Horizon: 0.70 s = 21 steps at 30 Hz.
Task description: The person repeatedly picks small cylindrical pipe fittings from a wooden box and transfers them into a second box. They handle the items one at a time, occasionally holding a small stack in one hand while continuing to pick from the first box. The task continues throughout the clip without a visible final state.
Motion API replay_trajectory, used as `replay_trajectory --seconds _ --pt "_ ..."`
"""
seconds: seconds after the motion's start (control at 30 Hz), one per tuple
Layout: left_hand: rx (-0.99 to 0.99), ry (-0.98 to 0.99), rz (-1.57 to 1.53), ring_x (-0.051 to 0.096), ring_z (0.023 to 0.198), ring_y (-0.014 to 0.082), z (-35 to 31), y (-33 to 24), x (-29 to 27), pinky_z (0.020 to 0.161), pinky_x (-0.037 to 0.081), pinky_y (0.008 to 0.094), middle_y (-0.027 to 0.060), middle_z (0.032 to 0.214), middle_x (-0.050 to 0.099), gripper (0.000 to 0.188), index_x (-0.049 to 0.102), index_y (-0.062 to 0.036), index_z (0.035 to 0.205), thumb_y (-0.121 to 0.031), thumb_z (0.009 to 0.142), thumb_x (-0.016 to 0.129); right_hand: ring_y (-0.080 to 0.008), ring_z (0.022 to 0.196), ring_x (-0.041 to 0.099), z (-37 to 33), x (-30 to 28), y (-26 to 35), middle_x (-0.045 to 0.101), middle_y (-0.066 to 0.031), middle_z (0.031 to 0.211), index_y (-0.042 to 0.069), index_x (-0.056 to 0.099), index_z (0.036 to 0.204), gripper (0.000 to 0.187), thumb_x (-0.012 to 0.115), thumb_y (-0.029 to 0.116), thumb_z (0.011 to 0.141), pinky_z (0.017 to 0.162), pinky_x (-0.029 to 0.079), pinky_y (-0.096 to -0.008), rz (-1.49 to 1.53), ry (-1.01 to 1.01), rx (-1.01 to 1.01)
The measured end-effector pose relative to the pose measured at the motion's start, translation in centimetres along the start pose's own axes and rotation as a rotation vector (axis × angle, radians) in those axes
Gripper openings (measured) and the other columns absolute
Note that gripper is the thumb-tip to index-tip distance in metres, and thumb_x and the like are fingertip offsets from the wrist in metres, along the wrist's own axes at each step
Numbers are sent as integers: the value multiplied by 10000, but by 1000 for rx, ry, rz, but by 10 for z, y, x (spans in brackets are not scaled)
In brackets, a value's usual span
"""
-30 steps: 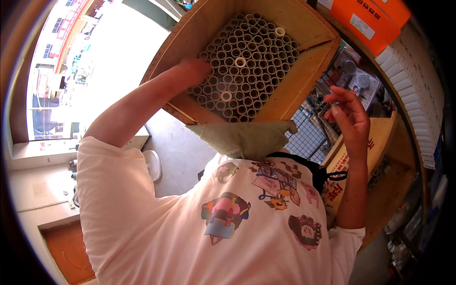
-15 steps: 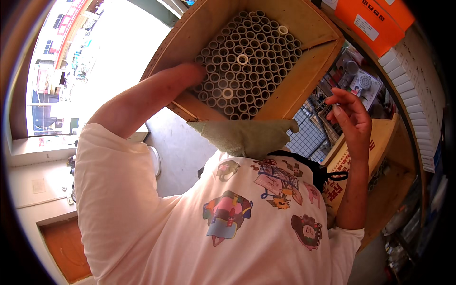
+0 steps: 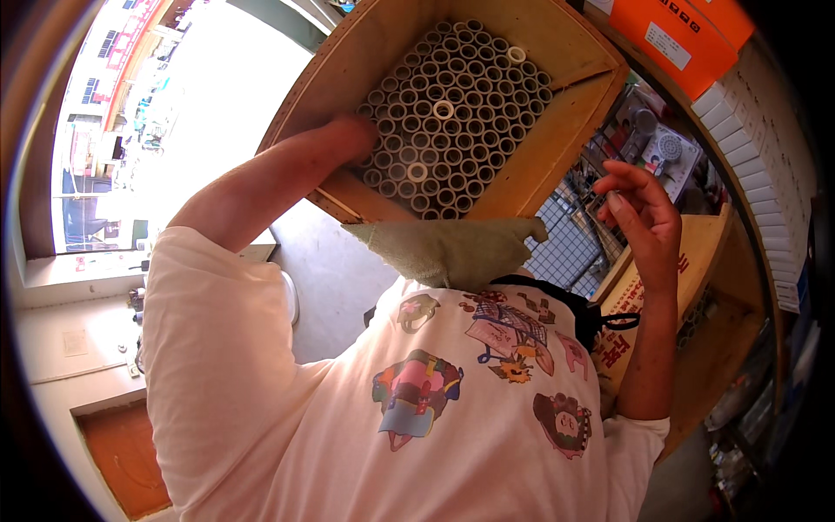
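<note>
A wooden box (image 3: 557, 130) tilts in front of me, its floor packed with short, upright grey pipe pieces (image 3: 452, 130). A few rings among them look whiter, such as a white ring (image 3: 444, 110) near the middle. My left hand (image 3: 355, 137) reaches in over the box's left wall, by the pipe pieces at that side. It is smeared by motion and its fingers do not show. Raised to the right of the box, my right hand (image 3: 645, 217) has its fingers loosely bent and apart, and I see nothing in it.
Greenish-grey cloth (image 3: 452, 250) drapes at the box's near edge. On the right are an orange carton (image 3: 687, 39), stacked white boxes (image 3: 757, 165), a wire grid (image 3: 565, 244) and another wooden box (image 3: 696, 239). A bright opening (image 3: 209, 113) lies to the left.
The left hand stays blurred at the box's left side, its arm shifted only slightly. My right hand and the pipe pieces look nearly the same.
</note>
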<state>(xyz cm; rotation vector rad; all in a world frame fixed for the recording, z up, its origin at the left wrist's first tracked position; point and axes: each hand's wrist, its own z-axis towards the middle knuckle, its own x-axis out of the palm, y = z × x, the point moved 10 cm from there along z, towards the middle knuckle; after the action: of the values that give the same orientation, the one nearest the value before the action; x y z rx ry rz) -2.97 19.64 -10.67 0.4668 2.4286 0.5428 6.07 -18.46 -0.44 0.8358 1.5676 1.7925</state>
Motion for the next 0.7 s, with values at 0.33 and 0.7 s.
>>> replay_trajectory --seconds 0.33,0.7 --pt "-23 50 19 629 1007 264 2 4 1 845 517 379 103 1058 663 401 690 -101 1014 -229 641 761 -56 737 560 0 2 -1 639 -20 946 38 585 1162 279 563 64 885 658 456 -189 -3 8 15" --pt "-29 2 -22 619 1041 262 0 1 2 861 500 396 110 1091 655 275 689 -95 1022 -167 763 633 -57 735 561 0 1 -2 635 -15 928 36 585 1162 278 569 70 886 664 459 -190 8 11 16"
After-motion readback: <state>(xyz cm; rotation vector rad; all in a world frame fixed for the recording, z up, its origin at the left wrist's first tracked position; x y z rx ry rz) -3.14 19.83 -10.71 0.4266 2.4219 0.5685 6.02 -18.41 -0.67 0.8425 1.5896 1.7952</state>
